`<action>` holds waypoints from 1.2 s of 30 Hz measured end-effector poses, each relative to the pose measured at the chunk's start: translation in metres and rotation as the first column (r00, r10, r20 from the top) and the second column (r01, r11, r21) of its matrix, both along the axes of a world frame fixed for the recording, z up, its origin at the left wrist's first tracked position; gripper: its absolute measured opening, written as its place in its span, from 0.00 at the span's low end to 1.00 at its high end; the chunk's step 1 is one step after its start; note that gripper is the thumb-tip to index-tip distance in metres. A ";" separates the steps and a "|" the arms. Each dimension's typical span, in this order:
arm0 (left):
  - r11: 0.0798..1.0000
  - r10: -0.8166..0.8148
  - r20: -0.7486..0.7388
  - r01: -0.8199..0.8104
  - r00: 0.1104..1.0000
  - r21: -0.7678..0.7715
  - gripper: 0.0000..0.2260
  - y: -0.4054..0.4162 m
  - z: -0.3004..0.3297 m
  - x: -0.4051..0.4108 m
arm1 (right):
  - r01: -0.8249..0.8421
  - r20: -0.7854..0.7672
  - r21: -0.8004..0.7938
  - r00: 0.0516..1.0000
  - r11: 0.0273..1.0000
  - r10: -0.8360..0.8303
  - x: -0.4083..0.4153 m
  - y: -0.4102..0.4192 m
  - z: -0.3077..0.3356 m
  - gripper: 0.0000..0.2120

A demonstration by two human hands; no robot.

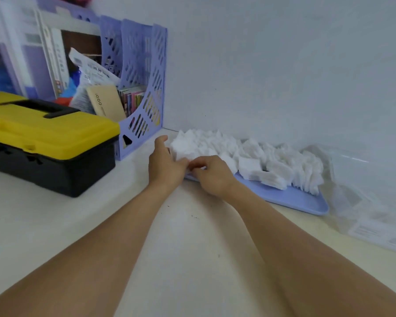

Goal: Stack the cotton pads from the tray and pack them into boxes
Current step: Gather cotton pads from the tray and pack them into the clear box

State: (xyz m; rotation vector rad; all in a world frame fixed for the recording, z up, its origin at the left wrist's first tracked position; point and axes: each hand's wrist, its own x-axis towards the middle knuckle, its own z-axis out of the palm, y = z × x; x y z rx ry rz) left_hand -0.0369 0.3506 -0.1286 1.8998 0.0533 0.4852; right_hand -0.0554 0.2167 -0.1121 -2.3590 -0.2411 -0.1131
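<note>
A heap of white square cotton pads lies on a light blue tray against the wall. My left hand and my right hand meet at the tray's near left corner. Their fingertips pinch cotton pads at the left end of the heap. My left thumb sticks up beside the pile. The fingers of both hands are partly hidden among the pads. No packing box shows in view.
A yellow and black toolbox stands on the white table at the left. Behind it is a purple file rack stuffed with papers and packets. A clear plastic bag lies right of the tray. The wall is close behind.
</note>
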 end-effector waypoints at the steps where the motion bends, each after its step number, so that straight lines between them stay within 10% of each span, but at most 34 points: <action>1: 1.000 -0.001 0.049 0.001 0.999 0.003 0.29 -0.001 0.003 -0.006 | 0.029 0.030 0.085 0.999 0.996 -0.032 -0.005 -0.002 0.002 0.14; 6: 0.976 -0.219 0.310 0.209 0.925 0.068 0.13 -0.030 0.025 -0.041 | 0.037 -0.068 0.602 0.998 0.797 0.005 -0.051 -0.039 0.041 0.17; 10: 0.913 -0.407 0.212 0.401 0.889 0.070 0.14 -0.084 0.048 -0.058 | -0.034 -0.030 0.506 0.998 0.862 0.057 -0.086 -0.105 0.065 0.22; 14: 0.640 -0.703 -0.017 0.623 0.711 -0.449 0.10 -0.155 0.060 -0.079 | 0.138 0.056 0.425 0.982 0.895 -0.178 -0.107 -0.185 0.068 0.16; 22: 0.330 -0.860 -0.067 0.451 0.506 -0.829 0.22 -0.236 0.055 -0.107 | 0.184 0.213 0.465 0.926 0.866 -0.312 -0.131 -0.255 0.042 0.13; 28: 0.286 -0.859 -0.030 0.429 0.512 -0.857 0.29 -0.235 0.040 -0.106 | 0.152 0.247 0.535 0.913 0.831 -0.326 -0.125 -0.246 0.035 0.11; 36: 0.283 -0.855 -0.005 0.459 0.519 -0.842 0.28 -0.237 0.034 -0.110 | 0.196 0.322 0.240 0.908 0.951 -0.268 -0.123 -0.231 0.023 0.17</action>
